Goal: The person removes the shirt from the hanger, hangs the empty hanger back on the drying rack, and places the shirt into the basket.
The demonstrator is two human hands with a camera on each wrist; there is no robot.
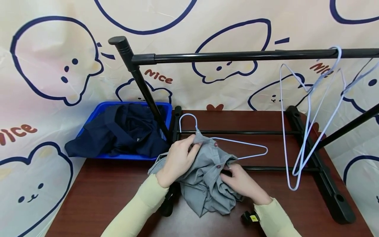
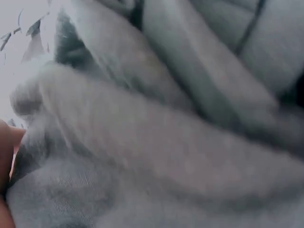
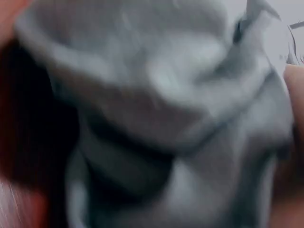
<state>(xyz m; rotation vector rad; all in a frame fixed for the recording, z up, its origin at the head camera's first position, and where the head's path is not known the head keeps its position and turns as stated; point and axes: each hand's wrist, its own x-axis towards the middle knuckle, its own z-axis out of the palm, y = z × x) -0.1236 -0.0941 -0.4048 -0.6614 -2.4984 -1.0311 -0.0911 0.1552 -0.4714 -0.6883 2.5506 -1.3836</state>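
Note:
A crumpled grey shirt with dark red buttons hangs bunched between both hands above the table. My left hand pinches its upper edge, close below the hook of a pale blue hanger. That hanger's left side is hidden by the shirt, while its right arm sticks out bare over the table. With thumb and fingers, my right hand grips the shirt's right side, just below the hanger. Blurred grey cloth fills most of the left wrist view, and shirt folds fill much of the right wrist view.
A black garment rack stands over the brown table. Pale hangers hang from its bar at the right. At the back left, a blue basket holds dark navy clothing. A patterned cloth backdrop surrounds the table.

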